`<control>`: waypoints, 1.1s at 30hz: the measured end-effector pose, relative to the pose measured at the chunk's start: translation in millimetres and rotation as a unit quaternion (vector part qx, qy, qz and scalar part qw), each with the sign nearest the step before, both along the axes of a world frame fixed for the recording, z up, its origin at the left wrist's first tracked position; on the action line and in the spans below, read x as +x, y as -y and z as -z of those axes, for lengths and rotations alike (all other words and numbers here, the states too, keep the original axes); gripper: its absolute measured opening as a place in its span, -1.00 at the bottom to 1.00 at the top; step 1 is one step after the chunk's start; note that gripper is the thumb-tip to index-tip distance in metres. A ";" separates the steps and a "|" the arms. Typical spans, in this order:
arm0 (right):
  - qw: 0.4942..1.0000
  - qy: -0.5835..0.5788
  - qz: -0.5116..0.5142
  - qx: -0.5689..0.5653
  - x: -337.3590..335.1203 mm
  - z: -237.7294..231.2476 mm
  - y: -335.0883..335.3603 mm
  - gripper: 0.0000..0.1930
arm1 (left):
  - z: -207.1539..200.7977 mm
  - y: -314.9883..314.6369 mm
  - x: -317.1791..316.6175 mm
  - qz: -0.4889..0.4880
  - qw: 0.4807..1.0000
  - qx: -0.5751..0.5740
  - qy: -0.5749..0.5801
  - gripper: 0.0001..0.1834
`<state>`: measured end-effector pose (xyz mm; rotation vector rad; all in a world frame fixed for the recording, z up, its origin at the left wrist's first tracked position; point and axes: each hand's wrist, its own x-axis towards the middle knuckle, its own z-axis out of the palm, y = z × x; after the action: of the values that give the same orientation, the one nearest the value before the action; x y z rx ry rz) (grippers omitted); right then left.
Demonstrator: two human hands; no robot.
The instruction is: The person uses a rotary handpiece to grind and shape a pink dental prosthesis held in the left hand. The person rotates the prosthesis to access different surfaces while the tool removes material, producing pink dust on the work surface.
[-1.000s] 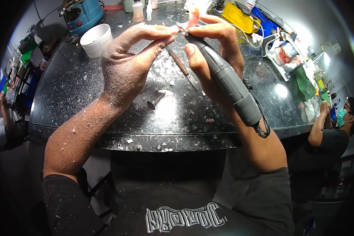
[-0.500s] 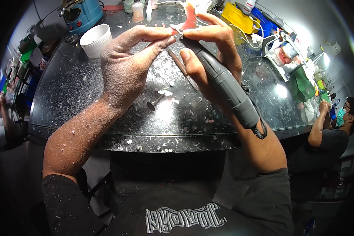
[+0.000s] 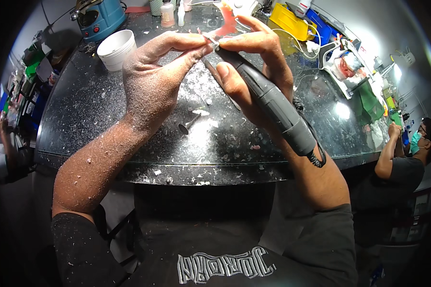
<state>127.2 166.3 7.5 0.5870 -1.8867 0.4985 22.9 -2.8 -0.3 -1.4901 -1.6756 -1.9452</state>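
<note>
Works over a black desk, hard and glossy, strewn with pale dust and white chips. Has a pale wall beyond, a cluttered rack at the left and a masked co-worker at the right. Has toward the far side a rounded blue machine, a smooth white tub, a bottle of pinkish liquid, a yellow bin and a blue bin. Pinches in the powder-coated left grip apparently the lower end of a thin, translucent pink piece, though too crowded there to be sure. Wraps the right grip round a ribbed, matte black handpiece with a coiled cord. Holds the pink piece up over the desk's far part, just beside the handpiece's tip. Has below a slim knife, partly hidden, and a disc-ended metal rod.
</note>
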 end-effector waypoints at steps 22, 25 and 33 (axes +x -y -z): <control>0.958 0.060 -0.091 -0.264 4.8 -6.5 -5.9 -0.63 | -5.3 -0.7 -4.0 0.031 0.999 0.003 0.035 -0.80; 0.920 0.086 -0.155 -0.351 2.5 -3.0 -1.6 -0.65 | -7.9 -2.2 -0.6 0.079 0.992 0.015 0.102 -0.78; 0.943 0.033 -0.053 -0.327 2.1 -4.2 -2.7 -0.72 | 2.8 -4.5 -10.2 0.144 0.979 0.034 0.138 -0.86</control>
<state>129.2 169.0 11.7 0.2248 -1.6175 1.1658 12.7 1.8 -3.1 -1.5710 -1.5409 -2.4346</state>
